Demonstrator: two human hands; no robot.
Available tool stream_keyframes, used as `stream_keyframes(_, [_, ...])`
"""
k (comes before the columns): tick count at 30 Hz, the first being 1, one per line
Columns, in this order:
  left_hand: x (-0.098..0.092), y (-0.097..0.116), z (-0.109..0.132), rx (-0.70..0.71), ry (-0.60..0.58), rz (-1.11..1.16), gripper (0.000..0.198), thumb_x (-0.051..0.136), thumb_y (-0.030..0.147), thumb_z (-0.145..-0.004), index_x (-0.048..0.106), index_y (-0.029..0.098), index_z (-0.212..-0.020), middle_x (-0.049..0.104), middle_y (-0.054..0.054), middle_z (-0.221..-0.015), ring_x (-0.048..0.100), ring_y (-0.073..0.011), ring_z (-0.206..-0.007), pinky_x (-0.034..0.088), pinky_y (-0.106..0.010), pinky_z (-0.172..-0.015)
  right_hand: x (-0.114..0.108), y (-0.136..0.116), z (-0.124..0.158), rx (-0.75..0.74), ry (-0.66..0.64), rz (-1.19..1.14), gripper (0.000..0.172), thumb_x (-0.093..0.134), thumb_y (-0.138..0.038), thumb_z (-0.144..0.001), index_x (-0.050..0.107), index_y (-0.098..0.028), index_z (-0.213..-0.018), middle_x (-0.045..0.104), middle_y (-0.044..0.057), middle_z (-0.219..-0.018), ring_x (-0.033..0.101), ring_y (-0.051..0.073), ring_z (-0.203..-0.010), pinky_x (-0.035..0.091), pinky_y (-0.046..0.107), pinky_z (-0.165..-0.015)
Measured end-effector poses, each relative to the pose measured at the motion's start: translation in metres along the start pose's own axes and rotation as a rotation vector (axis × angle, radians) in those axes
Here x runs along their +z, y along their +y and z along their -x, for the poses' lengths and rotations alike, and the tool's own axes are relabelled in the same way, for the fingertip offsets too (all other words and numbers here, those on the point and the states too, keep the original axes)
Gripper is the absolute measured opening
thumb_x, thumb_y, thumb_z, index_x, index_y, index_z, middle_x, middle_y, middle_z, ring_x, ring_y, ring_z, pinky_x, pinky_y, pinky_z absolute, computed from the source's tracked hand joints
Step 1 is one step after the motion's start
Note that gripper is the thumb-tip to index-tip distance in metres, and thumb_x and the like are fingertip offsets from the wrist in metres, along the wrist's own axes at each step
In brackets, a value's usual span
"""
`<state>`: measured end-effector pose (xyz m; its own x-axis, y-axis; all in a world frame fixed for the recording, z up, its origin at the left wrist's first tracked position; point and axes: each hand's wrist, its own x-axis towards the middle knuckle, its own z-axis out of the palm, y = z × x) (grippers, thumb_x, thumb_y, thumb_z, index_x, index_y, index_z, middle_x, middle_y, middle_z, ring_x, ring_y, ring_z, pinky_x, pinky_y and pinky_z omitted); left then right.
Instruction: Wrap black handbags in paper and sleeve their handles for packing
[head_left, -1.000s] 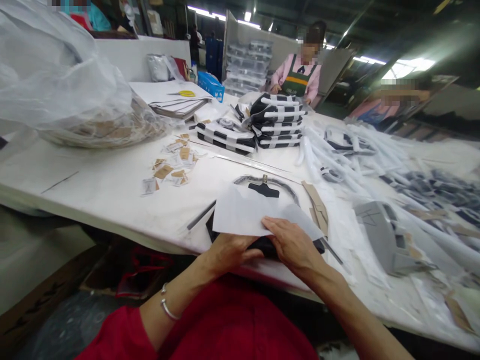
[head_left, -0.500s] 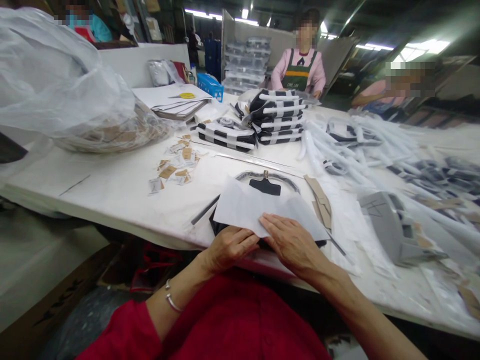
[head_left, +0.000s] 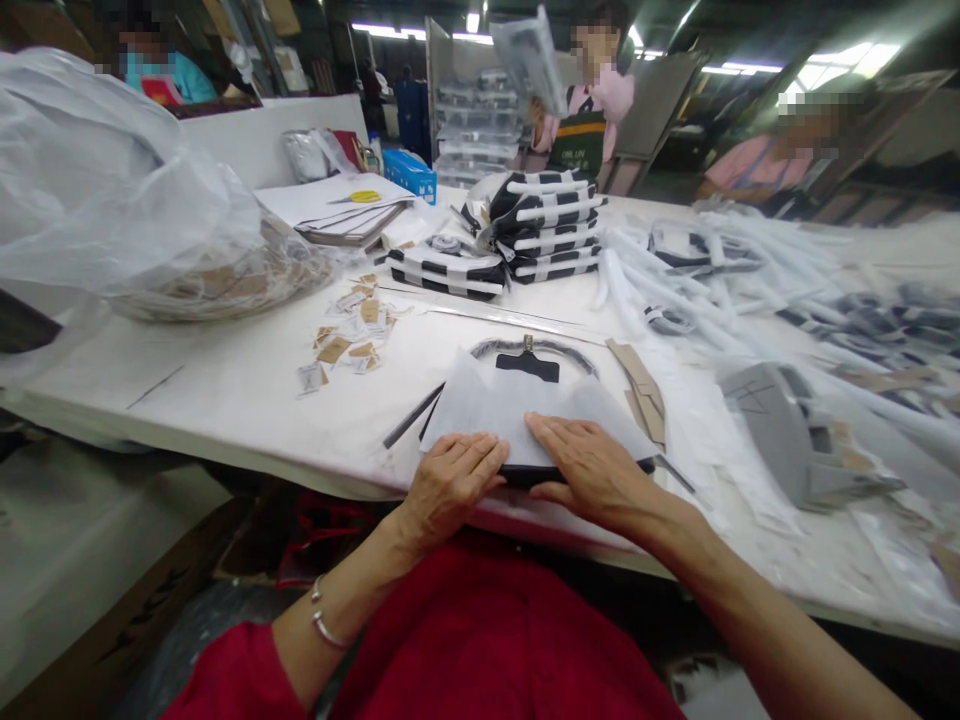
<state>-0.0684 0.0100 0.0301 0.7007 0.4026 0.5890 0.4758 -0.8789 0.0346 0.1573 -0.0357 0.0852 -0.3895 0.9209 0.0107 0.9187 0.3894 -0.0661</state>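
Note:
A black handbag (head_left: 536, 475) lies at the table's front edge, mostly hidden under a sheet of white paper (head_left: 525, 405). Its wrapped handle (head_left: 574, 354) curves out at the back, and a black tab (head_left: 527, 368) with a small metal piece shows above the sheet. My left hand (head_left: 454, 482) rests on the paper's front left part, fingers stretched out. Flat on the right part of the sheet is my right hand (head_left: 589, 465), its thumb apart at the bag's front edge. Both hands press from above; neither grasps anything.
Small paper tags (head_left: 345, 340) lie to the left, near a big clear plastic bag (head_left: 127, 190). Stacked wrapped bags (head_left: 555, 225) stand behind. At right are brown card strips (head_left: 637, 385) and a grey tape dispenser (head_left: 787, 430). A co-worker (head_left: 581, 125) holds a wrapped package.
My left hand has come up from the bag's front edge onto the paper and spread its fingers. My right thumb has moved apart. The paper lies flatter. The co-worker has raised a package.

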Motion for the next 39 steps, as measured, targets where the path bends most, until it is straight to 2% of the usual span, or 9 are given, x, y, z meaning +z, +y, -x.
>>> stream_keyframes(3, [-0.005, 0.003, -0.002, -0.015, -0.057, 0.014, 0.027, 0.054, 0.024, -0.097, 0.055, 0.015, -0.123, 0.068, -0.011, -0.118, 0.064, -0.0227, -0.107, 0.048, -0.037, -0.087, 0.002, 0.003, 0.0, 0.007, -0.013, 0.002, 0.081, 0.079, -0.036, -0.074, 0.044, -0.008, -0.141, 0.053, 0.02, -0.141, 0.051, 0.033, -0.128, 0.043, 0.049, -0.104])
stream_keyframes(7, [-0.02, 0.013, -0.016, -0.069, -0.271, -0.009, 0.025, 0.062, 0.02, -0.091, 0.057, 0.017, -0.115, 0.068, -0.009, -0.109, 0.064, -0.0241, -0.098, 0.048, -0.036, -0.079, 0.014, -0.001, 0.003, 0.036, -0.001, -0.005, 0.081, 0.076, -0.032, -0.075, 0.04, -0.01, -0.144, 0.049, 0.019, -0.145, 0.048, 0.032, -0.131, 0.04, 0.05, -0.106])
stream_keyframes(10, [-0.028, 0.02, -0.033, -0.099, -0.434, -0.024, 0.02, 0.068, 0.033, -0.088, 0.059, 0.017, -0.097, 0.067, -0.007, -0.092, 0.064, -0.0243, -0.084, 0.049, -0.035, -0.072, 0.024, -0.004, 0.008, 0.059, 0.033, -0.019, 0.079, 0.073, -0.029, -0.078, 0.037, -0.011, -0.146, 0.045, 0.018, -0.148, 0.044, 0.032, -0.134, 0.037, 0.051, -0.109])
stream_keyframes(12, [-0.027, 0.023, -0.043, -0.109, -0.471, -0.045, 0.025, 0.064, 0.042, -0.09, 0.058, 0.017, -0.091, 0.065, -0.006, -0.084, 0.063, -0.0246, -0.078, 0.048, -0.034, -0.066, 0.029, -0.006, 0.01, 0.076, 0.051, -0.032, 0.078, 0.071, -0.027, -0.078, 0.037, -0.011, -0.147, 0.044, 0.018, -0.149, 0.043, 0.032, -0.135, 0.036, 0.052, -0.11])
stream_keyframes(18, [-0.004, 0.015, -0.061, -0.093, -0.488, -0.063, 0.005, 0.054, 0.017, -0.094, 0.059, 0.017, -0.093, 0.063, -0.006, -0.083, 0.063, -0.0221, -0.076, 0.048, -0.029, -0.06, 0.036, -0.006, 0.014, 0.116, 0.069, -0.129, 0.083, 0.071, -0.032, -0.075, 0.037, -0.012, -0.148, 0.04, 0.017, -0.153, 0.038, 0.033, -0.139, 0.031, 0.053, -0.114])
stream_keyframes(20, [0.002, 0.009, -0.063, -0.089, -0.483, -0.029, 0.008, 0.053, 0.012, -0.092, 0.059, 0.017, -0.09, 0.063, -0.005, -0.083, 0.062, -0.0219, -0.078, 0.05, -0.03, -0.063, 0.037, -0.004, 0.015, 0.133, 0.065, -0.185, 0.087, 0.072, -0.039, -0.075, 0.035, -0.013, -0.149, 0.037, 0.016, -0.154, 0.035, 0.032, -0.141, 0.029, 0.053, -0.116])
stream_keyframes(27, [0.017, -0.001, -0.05, -0.072, -0.259, 0.241, 0.01, 0.049, 0.014, -0.096, 0.058, 0.017, -0.1, 0.064, -0.007, -0.114, 0.059, -0.0202, -0.111, 0.048, -0.038, -0.101, 0.043, 0.001, 0.018, 0.176, 0.148, -0.32, 0.075, 0.064, -0.048, -0.085, 0.037, -0.019, -0.148, 0.041, 0.013, -0.153, 0.034, 0.028, -0.143, 0.026, 0.053, -0.118])
stream_keyframes(32, [0.026, 0.0, -0.042, -0.092, -0.242, 0.265, 0.024, 0.046, 0.016, -0.098, 0.055, 0.014, -0.12, 0.067, -0.011, -0.119, 0.063, -0.021, -0.112, 0.052, -0.038, -0.099, 0.05, -0.004, 0.019, 0.146, 0.185, -0.224, 0.075, 0.068, -0.041, -0.083, 0.038, -0.018, -0.148, 0.043, 0.012, -0.151, 0.035, 0.029, -0.142, 0.026, 0.053, -0.118])
stream_keyframes(39, [0.028, -0.002, -0.043, -0.101, -0.31, 0.259, 0.023, 0.05, 0.015, -0.096, 0.06, 0.015, -0.117, 0.068, -0.01, -0.119, 0.065, -0.0226, -0.111, 0.053, -0.04, -0.099, 0.048, -0.008, 0.018, 0.138, 0.181, -0.162, 0.074, 0.072, -0.041, -0.08, 0.044, -0.016, -0.144, 0.043, 0.013, -0.151, 0.036, 0.031, -0.141, 0.027, 0.054, -0.118])
